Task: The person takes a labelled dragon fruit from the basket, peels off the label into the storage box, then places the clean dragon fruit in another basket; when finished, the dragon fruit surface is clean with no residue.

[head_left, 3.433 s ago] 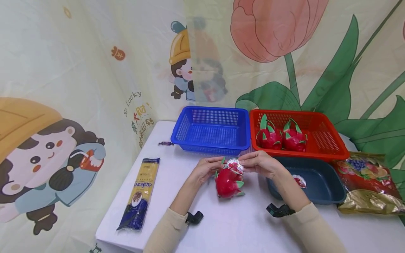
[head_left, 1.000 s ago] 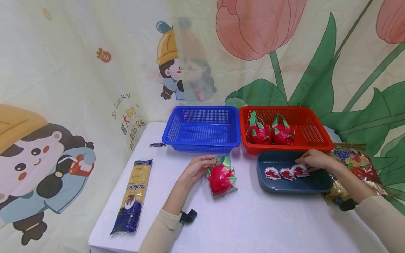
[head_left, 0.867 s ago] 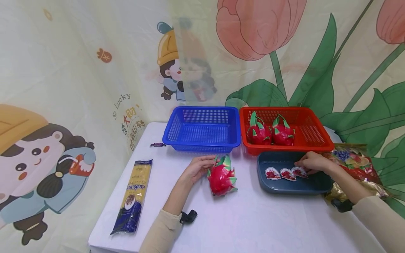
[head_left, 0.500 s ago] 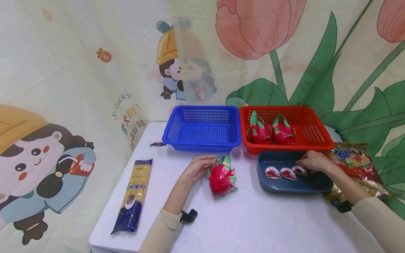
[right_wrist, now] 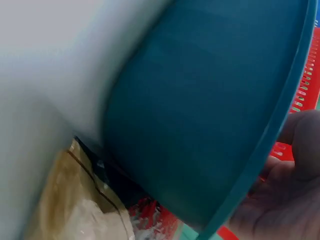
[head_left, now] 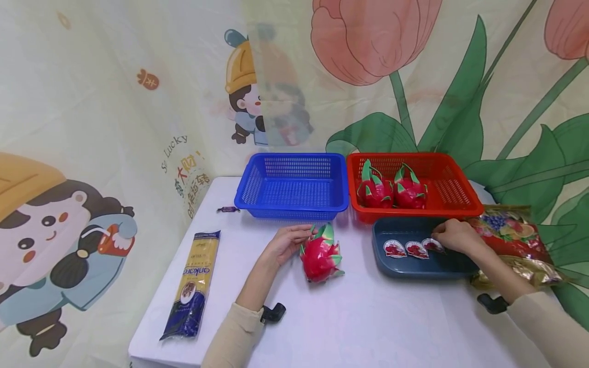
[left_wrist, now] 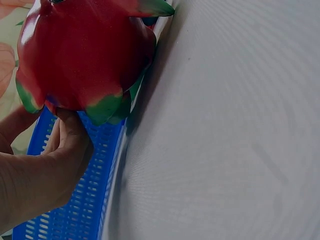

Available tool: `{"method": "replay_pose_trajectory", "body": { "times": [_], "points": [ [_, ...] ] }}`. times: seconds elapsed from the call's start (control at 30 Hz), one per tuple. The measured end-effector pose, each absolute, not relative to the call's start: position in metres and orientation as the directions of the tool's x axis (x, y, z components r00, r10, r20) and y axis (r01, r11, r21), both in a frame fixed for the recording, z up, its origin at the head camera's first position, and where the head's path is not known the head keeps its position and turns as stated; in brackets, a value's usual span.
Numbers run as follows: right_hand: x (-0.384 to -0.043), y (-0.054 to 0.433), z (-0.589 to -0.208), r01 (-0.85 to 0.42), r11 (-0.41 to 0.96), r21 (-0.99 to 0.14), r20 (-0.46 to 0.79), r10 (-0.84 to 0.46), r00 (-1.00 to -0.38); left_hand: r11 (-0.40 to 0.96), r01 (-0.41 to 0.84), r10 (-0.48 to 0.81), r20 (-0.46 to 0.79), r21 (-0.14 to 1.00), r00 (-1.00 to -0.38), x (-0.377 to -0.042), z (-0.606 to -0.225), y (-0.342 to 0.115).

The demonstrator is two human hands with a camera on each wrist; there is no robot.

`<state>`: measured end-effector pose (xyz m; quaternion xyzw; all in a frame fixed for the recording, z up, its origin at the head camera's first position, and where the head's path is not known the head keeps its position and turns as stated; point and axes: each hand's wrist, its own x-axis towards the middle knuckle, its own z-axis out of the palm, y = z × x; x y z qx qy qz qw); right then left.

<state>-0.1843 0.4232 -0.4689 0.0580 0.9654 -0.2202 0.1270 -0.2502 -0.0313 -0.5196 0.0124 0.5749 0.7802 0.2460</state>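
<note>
A red dragon fruit [head_left: 320, 257] with green-tipped scales sits on the white table. My left hand [head_left: 288, 244] pinches its leafy top; the left wrist view shows the thumb and fingertips at the green tips of the dragon fruit [left_wrist: 85, 55]. To the right, my right hand [head_left: 455, 236] reaches into a dark teal tray [head_left: 428, 271]. Its curled fingers pinch the edge of a round dragon fruit sticker [head_left: 431, 245], the rightmost of three; two more, a left sticker [head_left: 394, 249] and a middle sticker [head_left: 416, 250], lie beside it. In the right wrist view the tray wall hides the fingertips.
Behind stand a blue basket [head_left: 294, 210] and a red basket [head_left: 453, 199] holding two dragon fruits [head_left: 375, 193]. A pasta packet [head_left: 195, 283] lies at left, a small wrapped candy [head_left: 228, 209] near the blue basket. A shiny fruit-print bag [head_left: 515, 240] lies right of the tray.
My right hand has gone from the dragon fruit, where it held a sticker against it, to the tray. The dragon fruit has turned. Over the last second, the right sticker tilts slightly at my fingers.
</note>
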Motion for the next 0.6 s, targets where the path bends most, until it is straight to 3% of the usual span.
{"method": "replay_pose_trajectory", "body": {
  "times": [0.33, 0.6],
  "points": [
    [-0.182, 0.399, -0.463, 0.083, 0.829, -0.553, -0.094, 0.036, -0.995, -0.21, -0.395, 0.387, -0.295, 0.894, -0.874, -0.25, -0.52, -0.034],
    [-0.193, 0.361, -0.446, 0.075, 0.662, -0.746, -0.184, -0.096, -0.978, -0.206, -0.362, 0.409, -0.256, 0.909, -0.876, -0.252, -0.522, -0.033]
  ]
}}
